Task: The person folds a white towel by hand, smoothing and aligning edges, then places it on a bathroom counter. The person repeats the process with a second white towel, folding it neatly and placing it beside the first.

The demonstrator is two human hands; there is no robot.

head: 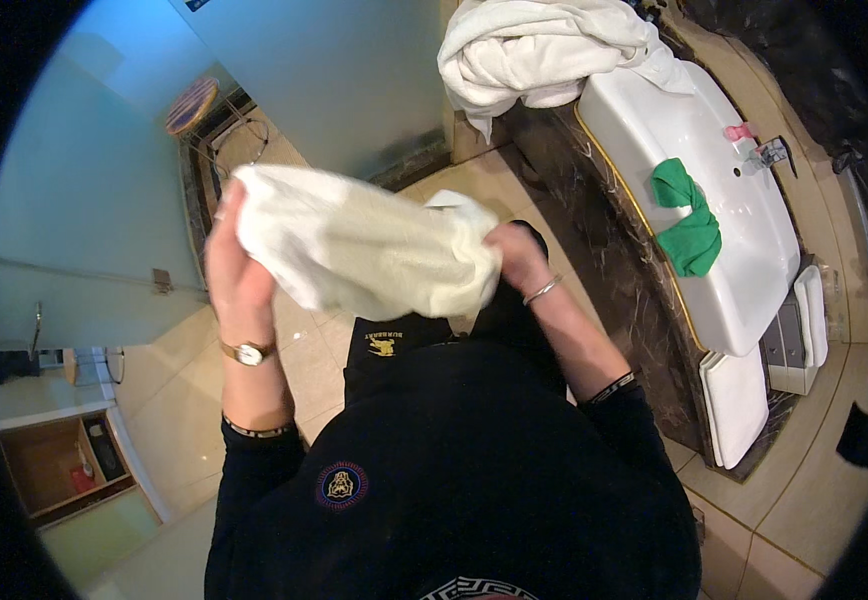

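A white towel (366, 240), blurred by motion, is stretched between my two hands in front of my waist. My left hand (239, 259), with a watch on its wrist, holds the towel's left end, fingers partly behind the cloth. At the opposite end my right hand (516, 255), wearing a bangle, grips a bunched part of it. A crumpled green cloth (689, 225) hangs over the near rim of the white washbasin (741, 300).
White towels and cloths (546, 56) are heaped at the basin's far end. A folded white towel (738, 409) lies on the dark stone counter by a grey drawer box (786, 341). Frosted glass panels (329, 82) and a round-topped stool (192, 105) stand beyond.
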